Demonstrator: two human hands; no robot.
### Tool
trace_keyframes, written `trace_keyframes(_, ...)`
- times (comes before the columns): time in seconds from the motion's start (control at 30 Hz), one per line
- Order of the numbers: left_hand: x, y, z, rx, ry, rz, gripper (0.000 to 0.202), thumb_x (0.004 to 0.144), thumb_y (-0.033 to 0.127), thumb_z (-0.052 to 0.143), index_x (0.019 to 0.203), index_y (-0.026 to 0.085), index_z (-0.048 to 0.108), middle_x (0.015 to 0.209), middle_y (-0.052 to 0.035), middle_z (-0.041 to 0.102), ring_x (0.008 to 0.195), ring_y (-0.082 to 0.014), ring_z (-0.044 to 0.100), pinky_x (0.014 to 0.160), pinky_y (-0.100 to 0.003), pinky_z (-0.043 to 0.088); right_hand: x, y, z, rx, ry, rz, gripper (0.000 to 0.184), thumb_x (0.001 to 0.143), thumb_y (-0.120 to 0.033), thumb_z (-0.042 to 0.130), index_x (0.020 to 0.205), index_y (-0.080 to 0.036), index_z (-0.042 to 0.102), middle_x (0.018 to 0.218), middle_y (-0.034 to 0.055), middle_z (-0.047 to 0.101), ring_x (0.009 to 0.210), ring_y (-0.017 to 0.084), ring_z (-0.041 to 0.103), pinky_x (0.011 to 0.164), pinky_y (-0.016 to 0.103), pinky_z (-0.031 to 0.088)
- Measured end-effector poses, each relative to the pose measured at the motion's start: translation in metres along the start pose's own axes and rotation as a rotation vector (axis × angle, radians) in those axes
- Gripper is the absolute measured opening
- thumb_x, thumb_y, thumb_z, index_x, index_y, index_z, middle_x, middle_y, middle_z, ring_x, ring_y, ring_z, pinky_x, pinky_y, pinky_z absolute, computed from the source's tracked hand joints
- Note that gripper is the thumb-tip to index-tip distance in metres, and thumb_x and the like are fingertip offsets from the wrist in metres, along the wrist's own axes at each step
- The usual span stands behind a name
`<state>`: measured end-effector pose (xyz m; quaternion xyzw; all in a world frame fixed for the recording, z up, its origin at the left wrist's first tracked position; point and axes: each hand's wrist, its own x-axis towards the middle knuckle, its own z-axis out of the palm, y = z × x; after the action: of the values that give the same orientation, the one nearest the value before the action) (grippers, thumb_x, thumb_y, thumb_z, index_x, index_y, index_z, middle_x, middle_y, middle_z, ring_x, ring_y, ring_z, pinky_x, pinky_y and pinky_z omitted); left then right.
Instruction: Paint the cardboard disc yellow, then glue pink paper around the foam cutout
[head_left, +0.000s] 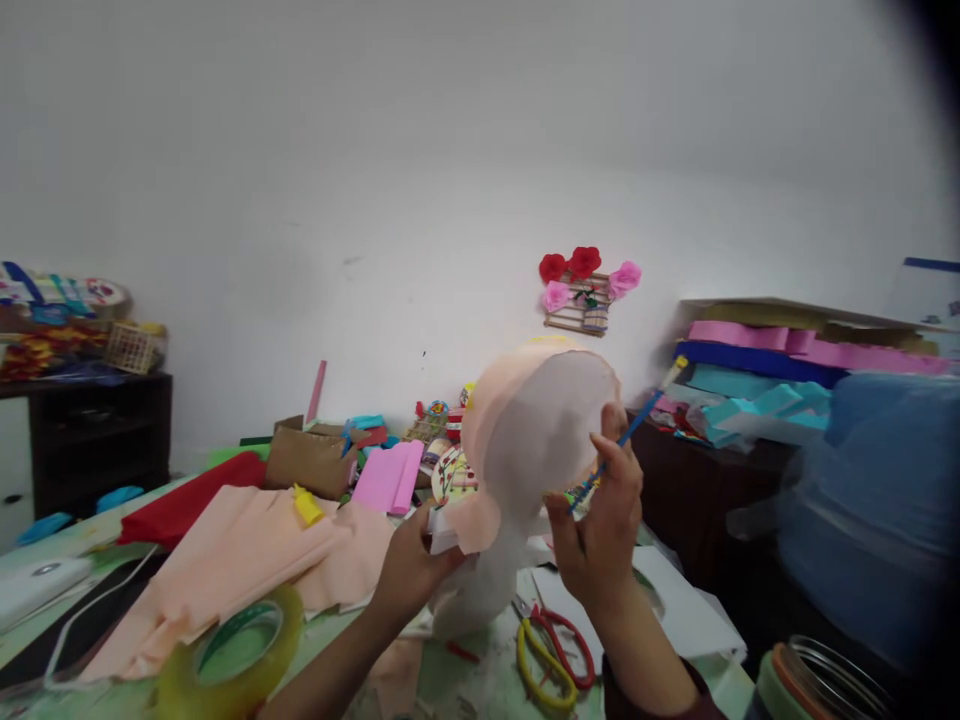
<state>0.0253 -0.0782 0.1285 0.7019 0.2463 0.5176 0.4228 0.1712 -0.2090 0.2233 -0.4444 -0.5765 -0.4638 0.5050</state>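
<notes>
A large hollow paper form [525,480], white inside with a peach-coloured rounded outer side, stands upright in front of me. My left hand [416,565] is closed on its left side, at a small white piece with a rounded peach flap [472,522]. My right hand [607,510] pinches a thin blue paintbrush [637,418], its pale yellowish end pointing up and right. The right fingers are at the form's right edge; whether they press on it I cannot tell. Below the right hand lie scissors [551,655] with one yellow and one red handle.
Peach crepe paper [217,560], a yellow glue bottle [306,506] and a roll of clear tape [232,655] lie at left. Behind are a cardboard box [309,458] and pink paper [388,476]. At right stand a blue water jug [870,510] and a jar [817,680].
</notes>
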Motion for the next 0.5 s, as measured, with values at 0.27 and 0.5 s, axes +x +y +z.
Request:
trace_keyframes(0.27, -0.006, 0.011, -0.005, 0.014, -0.035, 0.007, 0.034, 0.06, 0.033, 0.078, 0.087, 0.02, 0.063, 0.074, -0.0004, 0.069, 0.066, -0.0214, 0.062, 0.06, -0.028, 0.045, 0.015, -0.046, 0.024, -0.078, -0.062, -0.152, 0.047, 0.094, -0.031, 0.047, 0.136, -0.014, 0.034, 0.147, 0.023, 0.047, 0.149, 0.029, 0.024, 0.113, 0.051, 0.029)
trace_keyframes(0.5, -0.003, 0.01, -0.009, -0.061, -0.036, 0.005, 0.036, 0.059, 0.038, 0.081, 0.084, 0.018, 0.065, 0.077, -0.0033, 0.072, 0.069, -0.0223, 0.062, 0.061, -0.028, 0.046, 0.014, -0.043, 0.041, -0.189, -0.18, -0.135, 0.047, 0.092, -0.031, 0.051, 0.134, -0.015, 0.039, 0.142, 0.0205, 0.054, 0.147, 0.03, 0.028, 0.113, 0.05, 0.026)
